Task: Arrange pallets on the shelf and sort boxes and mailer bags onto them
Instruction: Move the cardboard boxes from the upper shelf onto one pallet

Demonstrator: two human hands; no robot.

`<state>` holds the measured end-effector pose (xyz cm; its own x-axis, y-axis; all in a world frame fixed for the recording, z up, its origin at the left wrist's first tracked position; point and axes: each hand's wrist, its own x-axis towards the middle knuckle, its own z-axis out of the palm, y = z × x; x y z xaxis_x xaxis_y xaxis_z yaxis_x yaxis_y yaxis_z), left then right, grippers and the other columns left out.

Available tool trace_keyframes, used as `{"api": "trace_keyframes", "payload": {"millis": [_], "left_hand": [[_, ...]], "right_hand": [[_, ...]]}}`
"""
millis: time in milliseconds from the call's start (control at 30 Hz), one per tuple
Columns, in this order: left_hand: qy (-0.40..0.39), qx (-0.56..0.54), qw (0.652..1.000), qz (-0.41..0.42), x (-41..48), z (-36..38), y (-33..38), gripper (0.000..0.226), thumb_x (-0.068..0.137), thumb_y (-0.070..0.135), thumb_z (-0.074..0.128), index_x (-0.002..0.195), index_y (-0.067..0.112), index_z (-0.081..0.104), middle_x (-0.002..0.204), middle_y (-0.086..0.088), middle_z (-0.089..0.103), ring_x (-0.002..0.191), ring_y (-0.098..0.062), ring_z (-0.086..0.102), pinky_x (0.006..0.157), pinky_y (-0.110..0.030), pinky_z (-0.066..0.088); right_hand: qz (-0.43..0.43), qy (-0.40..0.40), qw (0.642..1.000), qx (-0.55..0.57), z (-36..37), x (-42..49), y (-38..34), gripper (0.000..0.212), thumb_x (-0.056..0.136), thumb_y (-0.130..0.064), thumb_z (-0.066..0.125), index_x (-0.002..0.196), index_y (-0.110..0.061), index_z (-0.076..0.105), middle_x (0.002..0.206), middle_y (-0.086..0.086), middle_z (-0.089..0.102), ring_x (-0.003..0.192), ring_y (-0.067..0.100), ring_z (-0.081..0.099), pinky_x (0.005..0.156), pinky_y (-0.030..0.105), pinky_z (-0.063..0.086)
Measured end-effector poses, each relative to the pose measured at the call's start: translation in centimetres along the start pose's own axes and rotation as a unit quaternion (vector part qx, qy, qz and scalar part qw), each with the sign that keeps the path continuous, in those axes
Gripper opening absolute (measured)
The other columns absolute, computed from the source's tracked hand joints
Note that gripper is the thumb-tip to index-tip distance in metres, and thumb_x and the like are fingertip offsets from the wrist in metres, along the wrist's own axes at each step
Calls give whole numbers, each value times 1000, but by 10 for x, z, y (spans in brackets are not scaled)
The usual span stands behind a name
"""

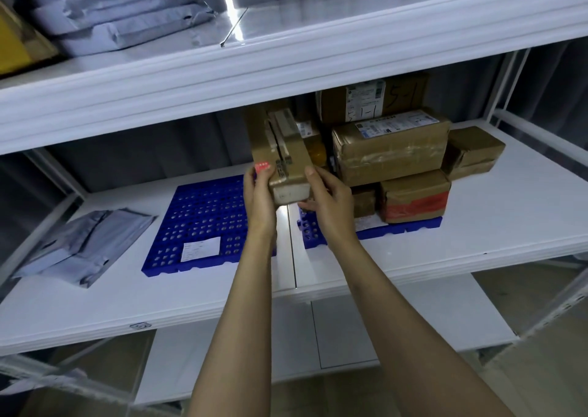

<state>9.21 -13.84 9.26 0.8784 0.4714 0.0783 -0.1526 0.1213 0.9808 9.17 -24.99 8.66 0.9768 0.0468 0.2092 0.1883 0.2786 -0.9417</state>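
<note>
— What are you seeing on the shelf (477, 241)?
— I'm seeing a blue pallet (203, 222) lying at seven o'clock, boxes (391, 149) sitting stacked on a second pallet (397, 227) at three, and mailer bags (82, 244) lying at nine.
— And the hands?
— Both are gripping one brown box (280, 149) at center: the left hand (259, 193) is holding its nine o'clock side, the right hand (331, 203) its three.

We hold a long brown cardboard box (280, 142) up with our left hand (259, 190) and right hand (327, 200), over the white shelf (477, 235). One blue plastic pallet with holes (203, 219) lies left of our hands. Another blue pallet (397, 227) carries stacked brown boxes (391, 149). Grey mailer bags (82, 244) lie far left.
</note>
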Motion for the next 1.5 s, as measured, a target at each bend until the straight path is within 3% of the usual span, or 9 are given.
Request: {"api": "trace_keyframes", "payload": {"millis": [167,300,467,667,833,1033,1133,1300,1500], "left_hand": [[5,29,999,-14,44,13,26,64,81,51,52,124,3,56,112,-17,68,98,-26,68,81,-36,55],[-4,20,999,-29,73,27,33,36,93,37,49,114,10,60,112,-19,67,100,-32,67,89,-46,55],[-7,64,997,-52,88,41,26,64,83,57,48,127,11,56,109,-15,68,100,-34,66,91,-52,53],[-20,102,994,-26,83,52,22,48,74,66,40,92,26,59,92,-11,64,93,-33,65,90,-56,49],[-11,136,990,-18,84,55,23,75,77,71,39,120,14,59,100,-14,70,98,-35,67,86,-54,54],[-3,119,993,-17,90,48,15,90,61,79,41,122,16,59,111,-8,68,101,-26,65,91,-50,53],[-15,122,992,-21,90,47,11,83,64,74,44,122,17,58,112,-8,67,103,-27,64,92,-52,51],[-7,115,993,-27,92,51,13,48,62,65,52,99,35,59,110,-3,67,103,-28,63,90,-53,52],[-25,103,994,-21,88,53,24,39,85,48,50,114,24,60,103,-2,64,101,-29,63,79,-52,57]], "right_hand": [[-16,-1,1000,2,-1,11,-9,23,98,-28,51,117,-25,63,105,-11,69,101,8,66,80,24,57],[14,58,998,1,-7,13,1,28,98,-30,51,121,-19,64,116,-3,67,101,10,67,86,31,57],[23,89,996,-21,-13,15,14,17,97,-31,52,95,-40,65,98,-11,71,98,15,67,92,46,54],[20,101,994,-22,-19,18,17,21,99,-22,49,99,-35,66,101,-6,71,98,16,68,91,48,54],[21,100,994,-23,-19,20,19,23,99,-21,47,99,-36,65,102,-7,70,99,16,67,91,48,54],[15,104,994,-37,-15,21,21,24,99,-24,47,97,-41,64,105,-7,70,102,17,66,91,49,53],[10,107,993,-42,-14,21,22,26,99,-23,47,98,-43,64,109,-5,69,104,17,65,92,49,53],[9,108,993,-48,-11,18,22,27,98,-23,47,98,-44,63,110,-8,69,106,16,64,93,48,52],[9,107,993,-54,-10,15,21,23,99,-23,46,107,-33,65,111,-5,69,106,15,64,93,47,53]]}}
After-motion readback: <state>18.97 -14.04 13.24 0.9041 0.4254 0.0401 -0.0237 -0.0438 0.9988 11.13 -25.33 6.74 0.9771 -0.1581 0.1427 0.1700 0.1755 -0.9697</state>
